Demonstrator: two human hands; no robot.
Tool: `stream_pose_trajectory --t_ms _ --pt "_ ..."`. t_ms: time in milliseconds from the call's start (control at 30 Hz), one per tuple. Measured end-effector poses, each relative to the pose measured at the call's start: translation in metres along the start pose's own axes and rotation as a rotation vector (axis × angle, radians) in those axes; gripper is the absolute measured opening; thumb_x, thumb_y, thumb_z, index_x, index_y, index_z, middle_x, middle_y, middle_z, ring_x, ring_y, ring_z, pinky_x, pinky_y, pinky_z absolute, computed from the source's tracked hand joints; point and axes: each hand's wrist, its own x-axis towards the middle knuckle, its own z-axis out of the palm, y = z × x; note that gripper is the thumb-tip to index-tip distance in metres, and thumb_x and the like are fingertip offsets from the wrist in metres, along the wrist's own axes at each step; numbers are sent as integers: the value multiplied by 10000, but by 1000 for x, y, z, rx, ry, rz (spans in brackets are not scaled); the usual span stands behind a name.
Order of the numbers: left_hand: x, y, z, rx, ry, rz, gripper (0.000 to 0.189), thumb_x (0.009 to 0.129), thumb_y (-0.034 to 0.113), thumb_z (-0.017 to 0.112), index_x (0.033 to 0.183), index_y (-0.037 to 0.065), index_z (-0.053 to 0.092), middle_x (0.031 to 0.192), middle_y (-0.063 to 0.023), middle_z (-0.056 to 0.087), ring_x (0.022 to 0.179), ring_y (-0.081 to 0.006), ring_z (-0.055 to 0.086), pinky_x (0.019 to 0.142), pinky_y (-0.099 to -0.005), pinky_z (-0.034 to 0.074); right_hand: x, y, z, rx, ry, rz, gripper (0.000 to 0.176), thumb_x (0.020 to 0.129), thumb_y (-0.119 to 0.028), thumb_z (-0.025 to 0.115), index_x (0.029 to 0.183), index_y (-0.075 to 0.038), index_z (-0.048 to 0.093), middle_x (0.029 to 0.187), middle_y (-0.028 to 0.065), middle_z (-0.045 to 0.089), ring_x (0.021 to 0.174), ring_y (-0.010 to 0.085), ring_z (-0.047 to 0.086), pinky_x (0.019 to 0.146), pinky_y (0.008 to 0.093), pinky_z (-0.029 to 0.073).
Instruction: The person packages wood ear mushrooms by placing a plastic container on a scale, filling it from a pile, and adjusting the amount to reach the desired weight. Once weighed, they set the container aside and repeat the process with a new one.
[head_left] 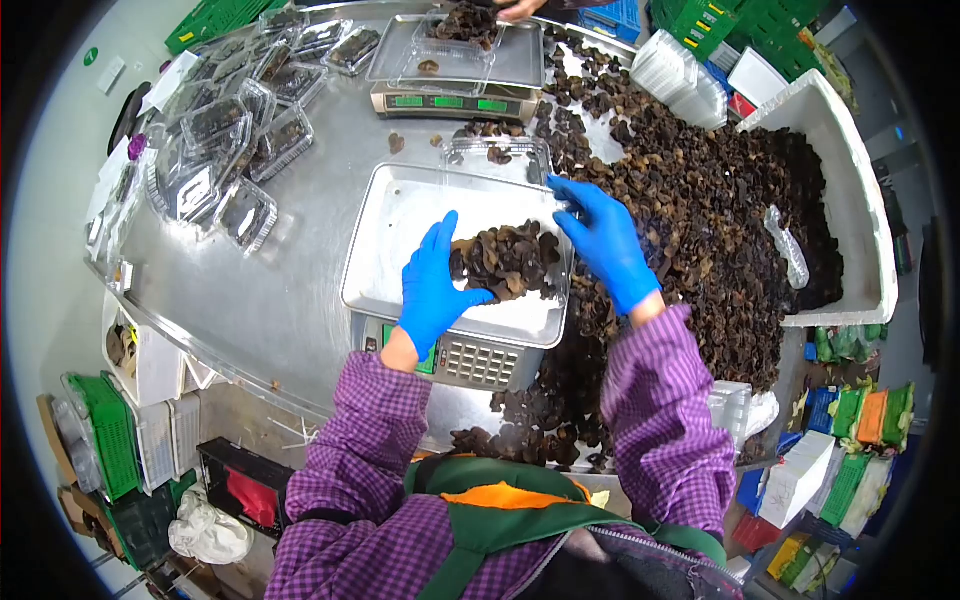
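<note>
On the silver pan of the near scale lies a heap of dark brown wood ear mushrooms. My blue-gloved left hand is at the heap's left side, thumb spread away from the fingers. At the pan's back right corner, my blue-gloved right hand has its index finger and thumb at the edge of a clear plastic container. A few mushroom pieces show through that container. Whether it joins a clear base under the heap, I cannot make out.
Loose mushrooms spread to the right, spilling from a white foam box. Filled clear boxes crowd the left. Behind stands a second scale beside another person's hand. Stacked clear trays are at back right.
</note>
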Motion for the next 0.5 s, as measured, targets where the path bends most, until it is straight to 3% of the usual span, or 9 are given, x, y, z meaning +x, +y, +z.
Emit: stream_pose_trajectory --t_ms 33,167,233,300,333,433,467,500 --pt "0 -1 0 1 5 7 1103 545 267 898 1451 84 296 1403 -185 402 1268 -327 439 1053 -409 381 21 4 6 -70 3 -102 414 824 -138 658 1233 -136 594 1077 116 630 907 268 632 806 350 506" --pt "-4 -7 -5 -289 -98 78 1052 614 225 872 1466 63 276 1436 -168 381 1311 -312 393 1093 -400 321 81 21 43 -255 -4 -137 471 807 -226 683 1258 -169 557 1091 116 595 991 300 603 835 392 500" --pt "-2 -1 -21 -555 -217 -124 961 692 190 827 1470 61 279 1463 -159 359 1325 -287 377 1095 -393 311 100 28 65 -438 -50 -99 572 775 -322 716 1292 -181 516 1093 129 592 1008 314 598 845 409 500" --pt "7 3 -28 -632 -169 -196 909 734 182 796 1470 55 279 1467 -158 357 1318 -280 385 1087 -383 319 109 31 80 -532 -172 -47 586 772 -337 718 1297 -189 503 1110 120 592 1021 311 595 836 420 502" --pt "12 4 -28 -711 -123 -270 857 775 174 765 1471 49 279 1470 -156 356 1312 -273 392 1079 -372 326 112 36 89 -463 -96 -107 454 777 -306 711 1191 -177 578 1054 116 618 977 309 612 810 422 506" --pt "40 -13 -12 -811 15 -295 764 853 190 692 1468 25 270 1452 -152 381 1306 -261 402 1062 -352 346 121 52 98 -462 -147 -82 302 797 -246 697 1074 -134 650 924 99 656 898 283 641 781 402 512" --pt "50 -12 -13 -821 18 -314 687 898 213 634 1453 0 290 1397 -141 446 1260 -240 456 1033 -332 379 120 41 90 -452 -132 -107 191 803 -220 694 960 -111 680 886 87 677 846 264 661 758 383 521" --pt "60 -14 -14 -824 15 -316 687 898 213 634 1453 0 290 1397 -141 446 1260 -240 456 1033 -332 379 119 31 79 -455 -134 -104 191 803 -220 694 960 -111 680 886 87 677 846 264 661 758 383 521"
